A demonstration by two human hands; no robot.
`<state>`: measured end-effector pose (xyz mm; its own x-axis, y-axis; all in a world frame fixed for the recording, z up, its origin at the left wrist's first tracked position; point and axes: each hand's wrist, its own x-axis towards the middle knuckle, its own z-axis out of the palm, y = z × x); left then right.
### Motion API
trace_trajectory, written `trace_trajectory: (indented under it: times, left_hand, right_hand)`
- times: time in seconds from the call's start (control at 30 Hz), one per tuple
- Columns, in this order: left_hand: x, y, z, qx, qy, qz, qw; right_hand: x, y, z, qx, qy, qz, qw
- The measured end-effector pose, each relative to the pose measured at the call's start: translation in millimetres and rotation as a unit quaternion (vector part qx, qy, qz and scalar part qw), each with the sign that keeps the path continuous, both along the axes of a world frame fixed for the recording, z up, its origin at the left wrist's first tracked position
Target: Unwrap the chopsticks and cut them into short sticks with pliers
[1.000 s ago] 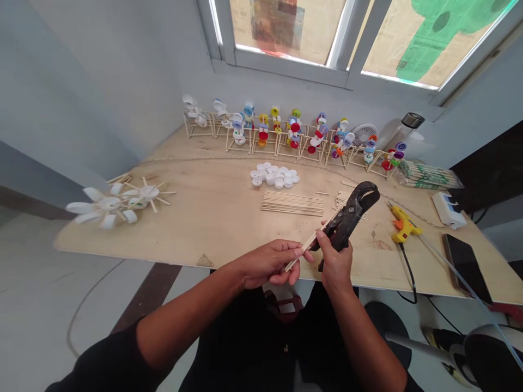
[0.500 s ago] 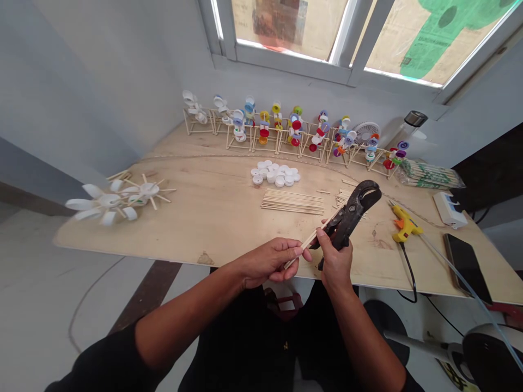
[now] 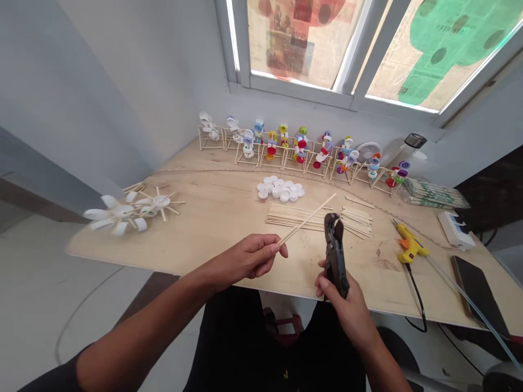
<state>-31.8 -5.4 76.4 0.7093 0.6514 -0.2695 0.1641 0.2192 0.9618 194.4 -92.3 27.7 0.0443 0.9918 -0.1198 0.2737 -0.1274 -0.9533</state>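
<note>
My left hand (image 3: 249,256) pinches one end of a thin wooden stick (image 3: 308,218), which angles up and to the right over the table. My right hand (image 3: 343,305) grips a black hand cutter (image 3: 335,253) upright, with its head turned edge-on to me. The stick passes to the left of the cutter's head, and the two do not touch. The cutter's blades are hidden from this angle.
On the plywood table (image 3: 212,234) lie loose wooden sticks (image 3: 294,218), shorter sticks (image 3: 356,220), and white bottle caps (image 3: 280,188). Cap-and-stick models (image 3: 302,149) line the wall. A white pinwheel model (image 3: 131,209) sits left; a yellow glue gun (image 3: 409,244) and phone (image 3: 476,288) sit right.
The stick has come out of the cutter's jaws. My hands have moved apart, and the cutter has turned edge-on. The whole view has shifted slightly as my head moved.
</note>
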Motion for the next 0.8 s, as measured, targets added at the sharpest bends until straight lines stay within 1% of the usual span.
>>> trace_trajectory:
  times: [0.1,0.27,0.53,0.8]
  left_hand:
    - [-4.9,2.2,10.1,0.028,0.017,-0.015,0.999]
    - [-2.6,5.4,18.4,0.060,0.026,-0.050,0.997]
    - [4.8,15.2,23.4,0.093,0.067,-0.112,0.987]
    - [8.3,23.8,25.3,0.098,0.110,-0.139,0.979]
  right_hand:
    - [-0.9,-5.3,2.9,-0.015,-0.053,0.035,0.998]
    - [-8.4,-6.9,4.7,-0.017,-0.076,0.071,0.994]
    - [-11.4,-6.1,2.0,-0.007,-0.051,0.078,0.996]
    - [-13.8,-5.3,3.6,-0.009,-0.048,0.075,0.996]
